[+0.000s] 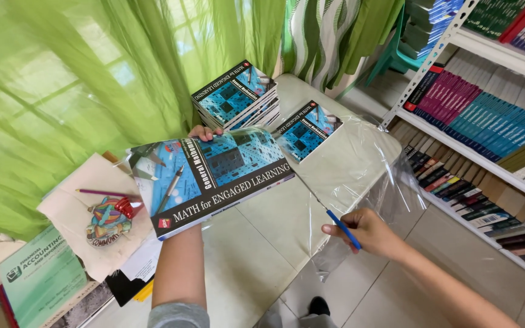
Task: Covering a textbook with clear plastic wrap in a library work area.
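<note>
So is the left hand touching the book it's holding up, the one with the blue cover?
Touching. The head view shows the left hand under the blue-covered book, with fingertips curled over its far edge and the forearm running beneath it.

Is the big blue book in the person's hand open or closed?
Closed. The blue softcover textbook shows its whole front cover, pages shut, held up by the left hand above the white table.
</note>
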